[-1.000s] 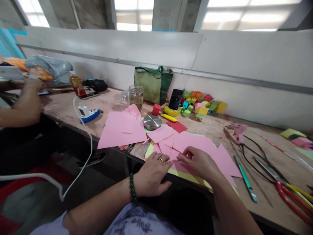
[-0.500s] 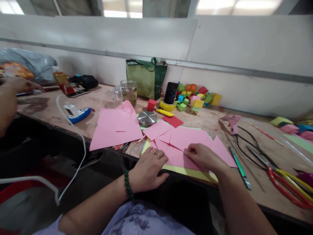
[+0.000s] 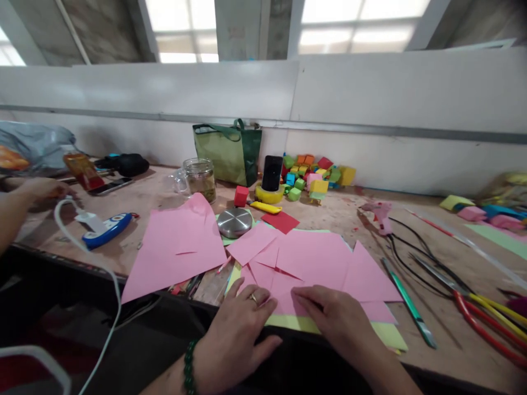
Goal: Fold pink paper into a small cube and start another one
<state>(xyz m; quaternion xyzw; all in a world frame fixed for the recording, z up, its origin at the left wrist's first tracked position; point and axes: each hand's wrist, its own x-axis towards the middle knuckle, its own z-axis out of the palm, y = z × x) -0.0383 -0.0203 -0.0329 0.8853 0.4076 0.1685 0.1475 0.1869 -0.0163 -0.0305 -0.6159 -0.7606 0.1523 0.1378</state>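
Cut pink paper sheets (image 3: 308, 252) overlap on top of yellow paper (image 3: 294, 322) at the table's front edge. My left hand (image 3: 242, 323), with a ring and a green bead bracelet, rests at their lower left corner, fingers apart and nothing in it. My right hand (image 3: 333, 315) lies on the lower part of the pink sheets, its fingers close together; what they hold, if anything, is hidden. A larger pink sheet (image 3: 175, 241) with a slit lies to the left, partly over the edge. A round metal lid (image 3: 234, 222) sits behind the papers.
Behind are a glass mug (image 3: 200, 178), a green bag (image 3: 228, 151), a phone (image 3: 272, 173) on yellow tape and colourful paper cubes (image 3: 310, 175). On the right lie a green cutter (image 3: 409, 303), red-handled scissors (image 3: 486, 323) and a pink glue gun (image 3: 379, 215). Another person's hand (image 3: 47, 192) is far left.
The camera view has shifted, with the table lower in the picture. My right hand has turned, and its fingers look straighter. The other person's hand now sits by the white cable.
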